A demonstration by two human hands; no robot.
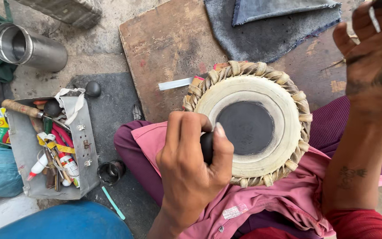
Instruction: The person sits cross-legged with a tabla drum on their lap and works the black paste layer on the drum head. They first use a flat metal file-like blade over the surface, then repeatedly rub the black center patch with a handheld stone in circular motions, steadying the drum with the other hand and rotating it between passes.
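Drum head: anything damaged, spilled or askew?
Nothing stands out. The drum sits level on the pink cloth, black centre patch intact, lacing even. Right hand is smudged dark; left hand grips a black stone.

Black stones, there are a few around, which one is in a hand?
The one at the drum's edge, gripped by the left hand; the others lie by the toolbox.

Rough concrete floor (pixel 107 35) in even daylight carries a worn wooden board (pixel 169 44), a dark rubber mat (pixel 111 106), a steel cylinder (pixel 27 46) and a grey metal tool tray (pixel 85 146).
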